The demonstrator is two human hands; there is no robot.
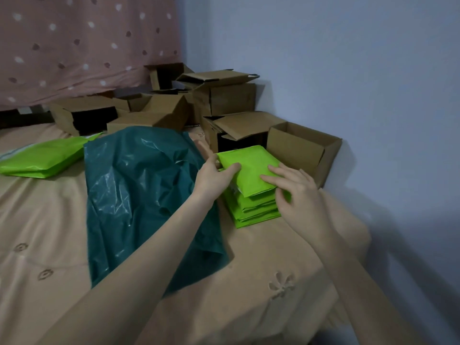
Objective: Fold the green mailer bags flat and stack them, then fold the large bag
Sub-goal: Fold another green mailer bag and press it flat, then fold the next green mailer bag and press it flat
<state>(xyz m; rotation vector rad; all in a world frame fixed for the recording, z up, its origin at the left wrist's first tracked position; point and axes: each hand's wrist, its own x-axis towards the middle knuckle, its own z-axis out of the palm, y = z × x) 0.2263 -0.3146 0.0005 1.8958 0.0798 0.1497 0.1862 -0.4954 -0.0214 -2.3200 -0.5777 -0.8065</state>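
A stack of folded bright-green mailer bags (256, 210) sits on the bed, right of centre. The top folded mailer (249, 168) lies a little askew on it. My left hand (214, 176) grips that mailer's left edge, thumb on top. My right hand (296, 192) rests on its near right corner, fingers lying on top and thumb curled at the stack's side. A large, crumpled dark-teal plastic bag (146, 195) spreads out left of the stack, partly under my left forearm. More green mailers (42, 158) lie at the far left.
Several open cardboard boxes (303, 150) crowd the back of the bed, one right behind the stack. A blue-grey wall (373, 83) runs along the right. A pink spotted curtain (74, 46) hangs at the back left. The peach bedsheet (49, 232) shows in front.
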